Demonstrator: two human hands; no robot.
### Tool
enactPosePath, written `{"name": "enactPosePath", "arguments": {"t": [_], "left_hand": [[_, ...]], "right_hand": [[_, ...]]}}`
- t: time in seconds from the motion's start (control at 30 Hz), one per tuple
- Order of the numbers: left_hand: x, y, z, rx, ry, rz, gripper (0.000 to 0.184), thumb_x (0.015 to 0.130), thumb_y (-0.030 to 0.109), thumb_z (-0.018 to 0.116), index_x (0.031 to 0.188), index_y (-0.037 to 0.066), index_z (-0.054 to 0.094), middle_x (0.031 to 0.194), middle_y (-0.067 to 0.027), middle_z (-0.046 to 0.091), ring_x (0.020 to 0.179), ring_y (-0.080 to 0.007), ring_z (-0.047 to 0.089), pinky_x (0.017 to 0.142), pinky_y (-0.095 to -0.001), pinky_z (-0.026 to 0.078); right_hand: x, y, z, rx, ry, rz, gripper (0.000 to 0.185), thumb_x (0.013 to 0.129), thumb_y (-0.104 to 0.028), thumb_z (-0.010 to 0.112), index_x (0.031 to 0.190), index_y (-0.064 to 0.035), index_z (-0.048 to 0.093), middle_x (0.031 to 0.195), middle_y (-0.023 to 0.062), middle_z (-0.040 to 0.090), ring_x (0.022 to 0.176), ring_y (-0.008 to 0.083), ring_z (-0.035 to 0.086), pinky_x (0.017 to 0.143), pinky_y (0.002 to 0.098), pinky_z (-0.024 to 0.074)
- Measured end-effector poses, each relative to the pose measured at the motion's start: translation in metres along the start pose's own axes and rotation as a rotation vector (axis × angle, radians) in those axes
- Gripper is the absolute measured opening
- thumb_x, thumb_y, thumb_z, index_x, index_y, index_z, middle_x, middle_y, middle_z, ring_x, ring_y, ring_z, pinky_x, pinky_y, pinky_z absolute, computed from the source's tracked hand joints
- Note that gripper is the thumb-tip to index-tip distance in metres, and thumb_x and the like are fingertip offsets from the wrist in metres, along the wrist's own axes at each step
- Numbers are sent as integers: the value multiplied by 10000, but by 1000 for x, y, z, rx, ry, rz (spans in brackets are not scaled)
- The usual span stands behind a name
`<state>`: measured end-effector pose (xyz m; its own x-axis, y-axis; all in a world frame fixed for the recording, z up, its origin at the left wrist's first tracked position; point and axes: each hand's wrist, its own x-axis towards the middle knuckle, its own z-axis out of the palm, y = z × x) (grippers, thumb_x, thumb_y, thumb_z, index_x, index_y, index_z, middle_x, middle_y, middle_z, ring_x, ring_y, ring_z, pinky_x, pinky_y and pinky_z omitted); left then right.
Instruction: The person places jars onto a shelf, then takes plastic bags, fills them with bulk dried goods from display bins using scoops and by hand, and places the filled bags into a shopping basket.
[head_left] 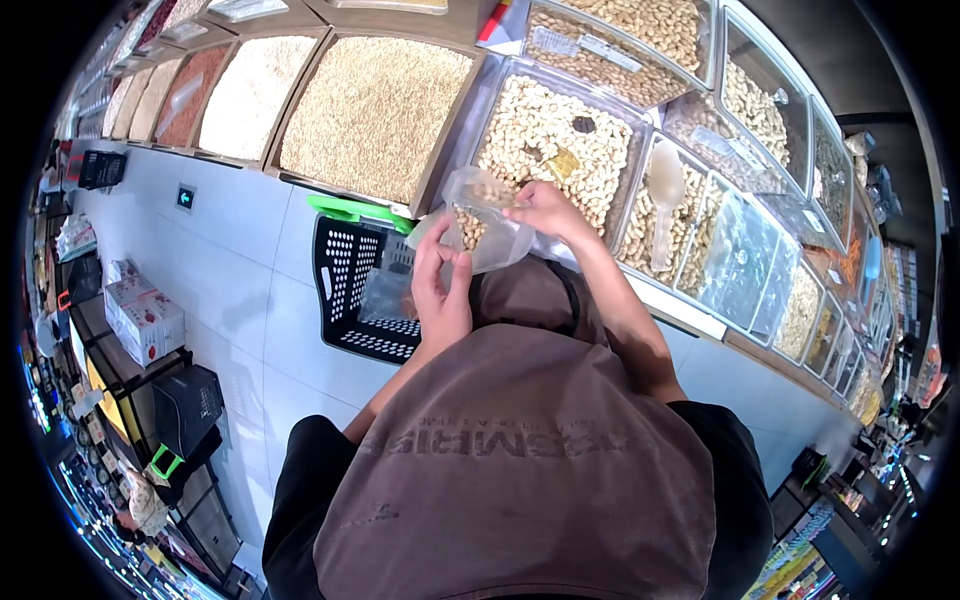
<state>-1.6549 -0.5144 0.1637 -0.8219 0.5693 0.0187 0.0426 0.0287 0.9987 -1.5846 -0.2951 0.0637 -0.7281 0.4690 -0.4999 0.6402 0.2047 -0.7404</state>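
A clear plastic bag (505,245) with some pistachios (470,228) in it hangs between my hands, in front of an open bin of pistachios (605,150). My left hand (440,285) grips the bag's left side with fingers and thumb closed together. On the right side, my right hand (552,212) pinches the bag near its mouth, at the bin's front edge. Among the nuts in the bin lie a dark round object (584,124) and a yellowish piece (563,165).
A black basket (340,270) with a green handle (352,210) stands below left, with a clear bag inside. Grain bins (372,115) run to the left. Right of the pistachios, a white scoop (664,195) lies on nuts. A box (145,318) and a person (145,505) are farther left.
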Motion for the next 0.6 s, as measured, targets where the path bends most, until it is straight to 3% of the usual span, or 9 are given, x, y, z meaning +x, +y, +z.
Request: {"name": "enactPosePath", "arguments": {"t": [0.03,0.07,0.13,0.17,0.3,0.47,0.57,0.6], "left_hand": [[-3,-1,-7,-33,-23,-11,177,948,101,598,809,23,521,1370,-230,525,1272,-290,479,1076,-409,319],[-5,-2,-10,-66,-42,-19,176,947,102,600,809,26,523,1380,-225,517,1275,-283,473,1079,-407,315],[-12,1,-16,-44,-26,2,171,945,94,600,808,25,524,1390,-222,503,1272,-273,472,1077,-396,313],[-14,7,-17,-52,-11,1,173,944,91,599,806,21,523,1390,-221,500,1272,-267,471,1076,-391,314],[-15,0,-11,-178,110,36,148,944,61,583,821,11,517,1392,-214,488,1276,-246,459,1073,-373,315],[-14,30,-8,-332,284,42,129,957,69,582,842,52,527,1430,-202,510,1264,-213,487,1080,-374,335],[-23,43,-7,-390,276,42,117,974,72,565,858,63,548,1428,-198,513,1188,-172,514,1065,-355,357],[-28,48,-5,-426,269,35,117,979,69,557,862,67,551,1424,-198,516,1157,-153,522,1058,-342,363]], "right_hand": [[-1,-4,6,115,70,-70,332,780,-163,809,1001,29,651,885,120,679,793,189,623,707,330,495],[-1,-6,6,110,62,-73,332,780,-163,809,1001,29,651,885,120,679,793,189,623,707,330,495],[-8,-16,5,405,-21,-68,269,799,-61,753,1028,30,644,889,83,667,787,155,608,706,289,488],[-15,-25,4,496,-9,-122,267,809,29,677,1071,29,623,817,20,615,735,96,559,650,242,451],[-59,-56,-8,548,66,-342,323,804,107,590,1114,16,592,735,-47,499,658,25,457,582,200,372],[-107,-54,-19,572,170,-411,346,798,130,581,1114,-7,615,745,-57,498,662,7,444,610,186,387],[-140,-43,-34,630,294,-474,358,799,145,587,1117,-13,634,764,-67,495,677,6,446,679,167,429],[-150,-36,-39,620,346,-487,341,813,140,593,1118,-8,632,764,-68,494,671,3,444,642,166,404]]}}
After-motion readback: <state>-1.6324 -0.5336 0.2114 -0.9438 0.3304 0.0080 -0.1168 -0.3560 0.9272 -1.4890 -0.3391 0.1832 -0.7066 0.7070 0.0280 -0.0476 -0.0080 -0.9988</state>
